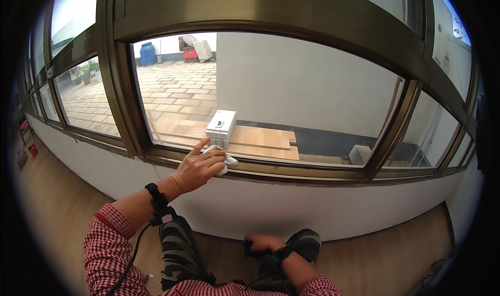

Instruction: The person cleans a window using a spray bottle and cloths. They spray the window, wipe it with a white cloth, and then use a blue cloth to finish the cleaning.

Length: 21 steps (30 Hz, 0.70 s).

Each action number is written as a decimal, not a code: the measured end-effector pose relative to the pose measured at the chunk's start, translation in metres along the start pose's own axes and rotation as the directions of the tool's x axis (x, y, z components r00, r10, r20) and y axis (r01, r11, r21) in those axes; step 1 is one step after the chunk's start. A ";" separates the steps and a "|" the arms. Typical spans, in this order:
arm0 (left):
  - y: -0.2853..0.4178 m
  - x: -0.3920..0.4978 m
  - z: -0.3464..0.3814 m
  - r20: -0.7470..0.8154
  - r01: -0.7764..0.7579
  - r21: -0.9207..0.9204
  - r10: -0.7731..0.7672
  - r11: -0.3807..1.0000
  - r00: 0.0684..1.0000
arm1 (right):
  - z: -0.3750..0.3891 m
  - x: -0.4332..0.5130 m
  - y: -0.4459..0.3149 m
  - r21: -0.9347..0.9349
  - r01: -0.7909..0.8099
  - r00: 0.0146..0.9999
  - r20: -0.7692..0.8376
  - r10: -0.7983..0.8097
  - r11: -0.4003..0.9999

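Note:
My left hand point(201, 169) presses a crumpled white cloth point(230, 161) against the bottom rail of the window frame point(297, 172), with its index finger stretched towards the glass. Behind the window pane point(297, 85), a white box-shaped device point(222, 122) stands on wooden boards point(261, 137), just beyond my fingers. Low down, near my knee and away from the frame, my right hand point(261, 243) is curled by a dark thing; whether it holds it I cannot tell.
A white wall point(273, 206) runs below the window, down to the wood-look floor point(371, 261). A black cable point(134, 253) hangs along my left arm. Through the glass show a blue barrel point(147, 54) and a paved terrace point(179, 85). A red container point(33, 150) stands far left.

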<state>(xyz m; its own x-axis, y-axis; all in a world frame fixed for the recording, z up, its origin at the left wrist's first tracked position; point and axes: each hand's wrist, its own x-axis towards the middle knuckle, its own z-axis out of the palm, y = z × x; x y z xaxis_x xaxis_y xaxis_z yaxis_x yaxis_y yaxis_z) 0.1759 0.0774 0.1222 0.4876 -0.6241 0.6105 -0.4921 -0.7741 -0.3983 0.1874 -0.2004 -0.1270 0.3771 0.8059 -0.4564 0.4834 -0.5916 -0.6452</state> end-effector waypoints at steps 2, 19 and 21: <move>-0.017 -0.027 -0.013 -0.013 0.071 0.048 -0.071 0.996 0.997 | -0.004 -0.003 -0.005 0.047 0.036 0.999 -0.023 -0.035 0.998; -0.051 -0.094 -0.070 0.017 0.715 -0.453 -0.797 0.532 0.603 | -0.023 -0.059 -0.058 0.695 0.154 0.984 -0.173 -0.044 0.702; -0.042 -0.090 -0.067 0.176 0.466 -0.874 -0.805 0.137 0.567 | -0.021 -0.066 -0.062 0.731 0.132 0.985 -0.174 -0.004 0.670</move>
<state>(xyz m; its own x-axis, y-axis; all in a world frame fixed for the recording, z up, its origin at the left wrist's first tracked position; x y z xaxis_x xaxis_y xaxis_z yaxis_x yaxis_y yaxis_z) 0.1043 0.1725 0.1300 0.7992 0.2503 0.5465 -0.4711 -0.3040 0.8281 0.1492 -0.2176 -0.0441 0.5070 0.7919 -0.3405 -0.2042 -0.2734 -0.9400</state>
